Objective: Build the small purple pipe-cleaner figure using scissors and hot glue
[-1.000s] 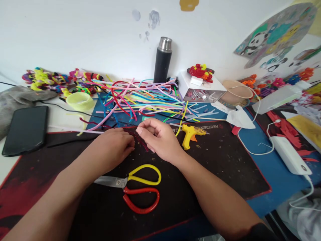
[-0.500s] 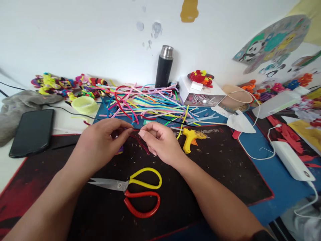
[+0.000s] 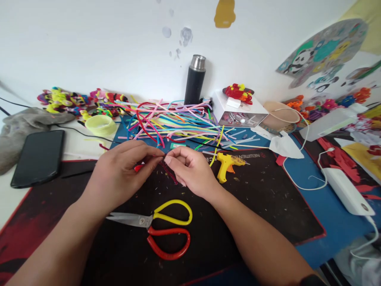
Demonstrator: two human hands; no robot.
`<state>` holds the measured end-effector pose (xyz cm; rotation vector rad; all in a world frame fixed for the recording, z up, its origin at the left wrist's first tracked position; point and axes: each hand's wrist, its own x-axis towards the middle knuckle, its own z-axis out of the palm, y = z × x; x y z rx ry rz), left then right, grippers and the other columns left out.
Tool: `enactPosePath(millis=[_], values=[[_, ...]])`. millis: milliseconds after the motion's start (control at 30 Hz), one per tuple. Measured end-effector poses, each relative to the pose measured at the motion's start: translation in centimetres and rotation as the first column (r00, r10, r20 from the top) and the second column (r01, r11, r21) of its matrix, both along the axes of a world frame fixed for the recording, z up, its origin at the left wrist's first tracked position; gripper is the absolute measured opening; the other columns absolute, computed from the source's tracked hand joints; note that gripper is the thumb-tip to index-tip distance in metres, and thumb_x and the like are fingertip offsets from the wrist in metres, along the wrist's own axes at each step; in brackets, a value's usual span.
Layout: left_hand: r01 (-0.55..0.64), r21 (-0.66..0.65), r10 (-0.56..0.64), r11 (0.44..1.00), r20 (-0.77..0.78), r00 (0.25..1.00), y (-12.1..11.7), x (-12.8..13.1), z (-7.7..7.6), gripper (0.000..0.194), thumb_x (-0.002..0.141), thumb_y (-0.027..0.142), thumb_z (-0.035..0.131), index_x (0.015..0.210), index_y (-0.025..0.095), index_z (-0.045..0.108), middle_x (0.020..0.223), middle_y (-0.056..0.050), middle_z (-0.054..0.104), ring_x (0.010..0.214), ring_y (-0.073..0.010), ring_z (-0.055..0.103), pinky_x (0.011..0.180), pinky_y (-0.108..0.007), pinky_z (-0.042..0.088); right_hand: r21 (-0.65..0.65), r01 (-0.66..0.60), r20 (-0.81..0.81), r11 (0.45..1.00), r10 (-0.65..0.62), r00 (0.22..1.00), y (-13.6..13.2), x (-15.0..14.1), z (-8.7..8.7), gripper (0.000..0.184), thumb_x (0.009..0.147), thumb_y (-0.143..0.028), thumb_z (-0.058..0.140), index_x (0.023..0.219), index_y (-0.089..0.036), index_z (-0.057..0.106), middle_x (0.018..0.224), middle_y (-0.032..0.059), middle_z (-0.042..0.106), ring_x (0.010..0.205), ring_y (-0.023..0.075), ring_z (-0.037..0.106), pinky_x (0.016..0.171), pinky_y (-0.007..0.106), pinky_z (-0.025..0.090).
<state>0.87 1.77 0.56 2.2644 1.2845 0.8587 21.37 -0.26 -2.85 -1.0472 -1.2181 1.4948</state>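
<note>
Dark red pipe cleaner (image 3: 170, 173) — pinched between the left hand's (image 3: 120, 169) fingertips and the right hand's (image 3: 190, 169), above the scissors (image 3: 149, 221).

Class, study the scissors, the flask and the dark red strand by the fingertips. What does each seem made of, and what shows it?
Scissors: probably steel blades, grey with a dull sheen; glossy red and yellow handles, perhaps plastic-coated.
Flask: bright silvery cap suggests steel; dark, matt body could be painted metal.
Dark red strand: looks fuzzy, so probably textile fibre; any wire core is hidden.
</note>
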Motion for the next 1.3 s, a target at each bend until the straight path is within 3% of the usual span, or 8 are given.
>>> enactPosePath(millis=[467, 700, 1133, 1300], values=[[0.101, 0.202, -0.097, 0.974, -0.029, 0.995, 0.16, -0.23, -0.18, 0.022, 0.108, 0.034, 0.062, 0.098, 0.031, 0.081, 0.094, -0.003, 0.085, 0.086, -0.0250, 0.079, 0.085, -0.038, 0.058, 0.014, 0.001, 0.079, 1.000, -0.002, 0.997, -0.04, 0.02, -0.07, 0.040, 0.094, -0.057, 0.086, 0.096, -0.023, 0.067, 0.064, -0.0085, 0.054, 0.050, 0.0096, 0.046, 0.045, 0.024, 0.030], [0.152, 0.309, -0.117, 0.939, -0.128, 0.985, 0.35, -0.37, -0.31, 0.021, 0.110, 0.024, 0.063, 0.100, 0.022, 0.081, 0.093, -0.006, 0.086, 0.085, -0.0224, 0.079, 0.083, -0.034, 0.056, 0.018, 0.005, 0.093, 1.000, -0.006, 0.996, -0.11, -0.04, -0.08, 0.040, 0.095, -0.058, 0.086, 0.096, -0.023, 0.067, 0.064, -0.0081, 0.054, 0.051, 0.0099, 0.046, 0.046, 0.023, 0.031], [0.070, 0.184, -0.058, 0.981, -0.067, 0.996, 0.01, 0.09, -0.41, 0.022, 0.107, 0.035, 0.062, 0.095, 0.028, 0.079, 0.090, -0.003, 0.085, 0.082, -0.0237, 0.078, 0.082, -0.036, 0.056, -0.006, 0.021, 0.051, 1.000, -0.021, 0.998, -0.14, -0.30, -0.32, 0.037, 0.094, -0.054, 0.086, 0.096, -0.022, 0.067, 0.059, -0.0099, 0.053, 0.046, 0.0088, 0.046, 0.043, 0.022, 0.031], [0.056, 0.244, -0.038, 0.968, -0.076, 0.996, -0.01, 0.17, -0.88, 0.024, 0.108, 0.033, 0.060, 0.095, 0.027, 0.080, 0.087, -0.002, 0.084, 0.079, -0.0227, 0.077, 0.081, -0.036, 0.058, -0.024, 0.024, -0.017, 0.999, -0.025, 1.000, -0.20, -0.53, -0.31, 0.040, 0.092, -0.054, 0.089, 0.094, -0.022, 0.066, 0.058, -0.0113, 0.053, 0.042, 0.0076, 0.046, 0.040, 0.021, 0.032]])
